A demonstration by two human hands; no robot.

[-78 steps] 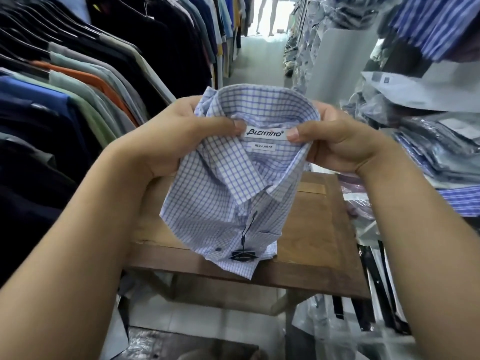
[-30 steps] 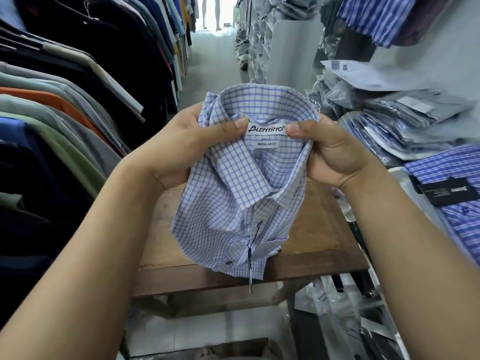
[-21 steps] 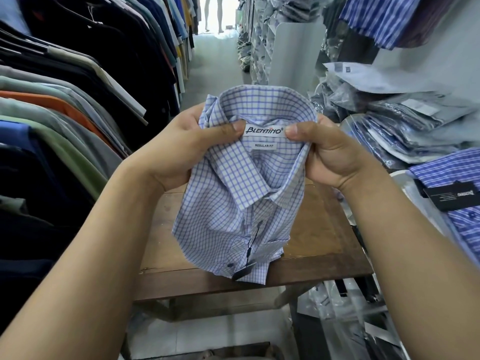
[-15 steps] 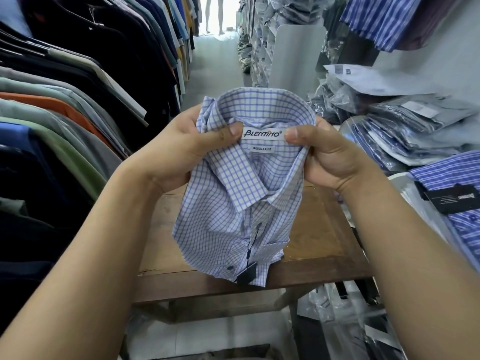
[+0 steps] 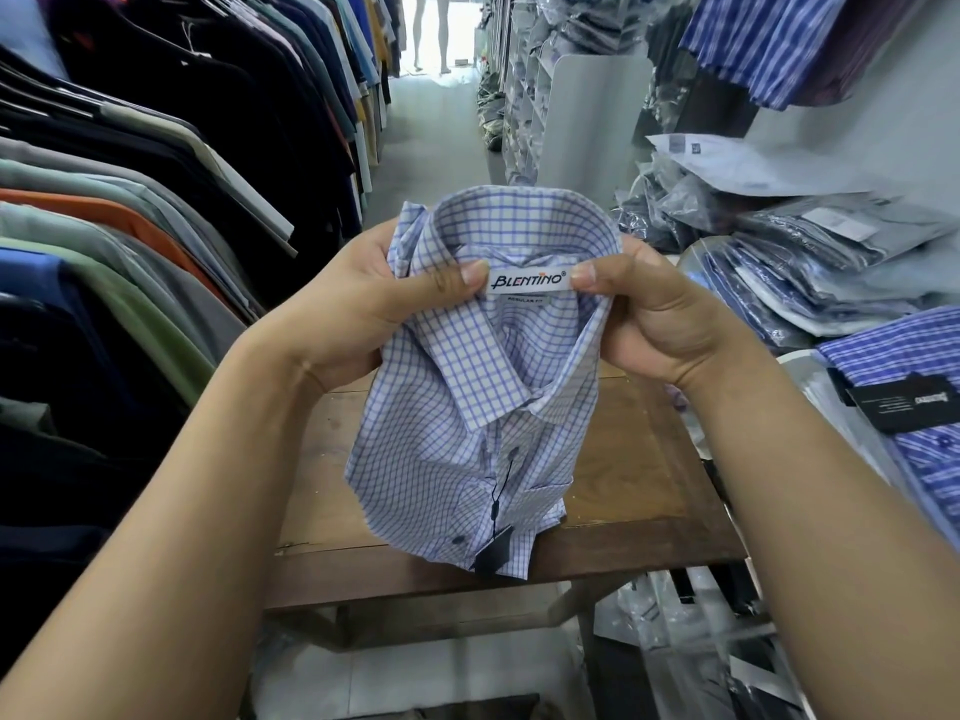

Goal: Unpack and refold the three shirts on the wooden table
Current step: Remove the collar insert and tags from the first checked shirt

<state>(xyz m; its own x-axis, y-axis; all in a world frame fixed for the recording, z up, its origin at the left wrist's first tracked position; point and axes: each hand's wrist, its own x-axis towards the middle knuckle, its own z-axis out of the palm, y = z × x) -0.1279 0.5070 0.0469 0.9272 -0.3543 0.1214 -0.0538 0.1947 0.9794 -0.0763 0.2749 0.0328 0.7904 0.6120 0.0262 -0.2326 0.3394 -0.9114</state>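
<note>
**Item.** One folded shirt of white woven cloth with a blue windowpane check. It is held in the air over the brown wooden counter, and its lower fold hangs in front of the near edge. We cannot tell whether it touches the wood.

**Change noted.** Very little. We record the same two-handed hold at the collar as a second ago, at much the same height, with the shirt still in its packed fold. Only the small black swing tag differs. It now lies against the hem, where a second ago it hung straight down on its cord. We see no bag on the shirt, so we judge the unpacking of this one done. Opening it out and refolding it have not begun.

**Left.** The left hand has its fingers curled round the collar's left side. The thumb presses the neckband just beside the label.

**Centre.** A white sewn label with dark lettering, BLENTINO, with a smaller fit label under it.

**Right.** The right hand mirrors the left, pinching the collar's right side with its thumb at the label's other end.

**Condition.** The collar stands round and firm, with its points turned down. The placket is closed with dark buttons. The body is folded into a narrow panel, lightly creased and bowed, and we judge the cloth thin and limp.
</note>
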